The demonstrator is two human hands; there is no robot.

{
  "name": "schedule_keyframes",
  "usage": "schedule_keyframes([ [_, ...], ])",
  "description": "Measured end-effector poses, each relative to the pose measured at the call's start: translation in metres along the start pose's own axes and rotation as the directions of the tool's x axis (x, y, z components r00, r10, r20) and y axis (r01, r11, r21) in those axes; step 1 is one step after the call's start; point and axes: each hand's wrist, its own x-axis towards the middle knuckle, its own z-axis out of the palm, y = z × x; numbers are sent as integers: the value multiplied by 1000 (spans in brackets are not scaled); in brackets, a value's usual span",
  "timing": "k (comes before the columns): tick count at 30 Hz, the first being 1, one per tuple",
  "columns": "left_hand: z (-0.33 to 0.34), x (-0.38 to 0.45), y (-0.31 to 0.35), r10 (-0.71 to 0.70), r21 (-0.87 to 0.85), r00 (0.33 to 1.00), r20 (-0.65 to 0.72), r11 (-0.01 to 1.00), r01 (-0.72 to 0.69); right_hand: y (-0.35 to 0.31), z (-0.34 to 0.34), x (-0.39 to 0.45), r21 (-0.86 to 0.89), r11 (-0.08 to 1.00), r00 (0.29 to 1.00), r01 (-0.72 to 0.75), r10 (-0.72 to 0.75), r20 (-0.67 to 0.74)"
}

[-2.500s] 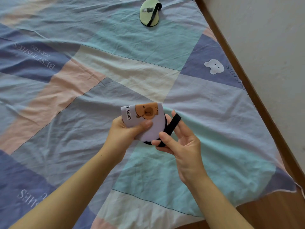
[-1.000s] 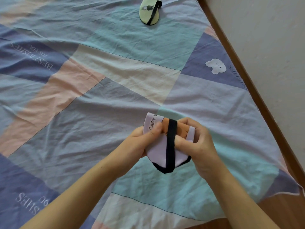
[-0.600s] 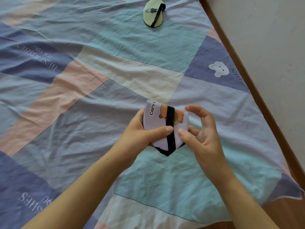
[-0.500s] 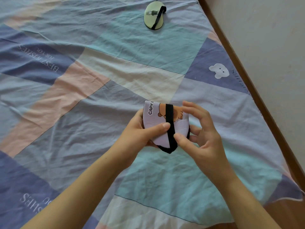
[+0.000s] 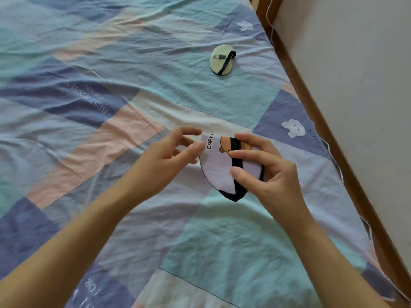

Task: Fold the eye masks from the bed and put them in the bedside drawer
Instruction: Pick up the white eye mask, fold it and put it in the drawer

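The left hand point(image 5: 169, 152) had just let go, fingers loose; the right hand point(image 5: 264, 167) alone pinched the folded, strap-wrapped white eye mask point(image 5: 219, 167), ready for the drawer.

Your left hand point(image 5: 165, 160) and right hand point(image 5: 270, 172) are bare, with no rings or gloves. Your forearms are uncovered too; no sleeve reaches into view. Your fingernails are short and unpainted.

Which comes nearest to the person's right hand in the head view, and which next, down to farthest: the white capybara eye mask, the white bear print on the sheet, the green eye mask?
1. White capybara eye mask: held in the right hand.
2. White bear print: just beyond, toward the wall.
3. Green eye mask: far up the bed.
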Motion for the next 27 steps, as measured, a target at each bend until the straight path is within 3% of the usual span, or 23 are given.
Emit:
schedule_keyframes([
  [5, -39, -39, 43, 117, 465, 982, -147, 884, -36, -51, -4, 9, -15, 998, 996, 67, -66, 68],
  [12, -94, -144, 125, 178, 604, 905, -387, 790, 103, -179, 12, 6, -38, 959, 916, 280, -256, 310],
  [19, -149, -287, 182, 181, 610, 748, -638, 712, 348, -300, 94, -26, 92, 858, 696, 506, -469, 544],
  [27, -186, -497, 171, 88, 521, 554, -828, 487, 701, -382, 233, -114, 344, 758, 373, 555, -596, 712],
])
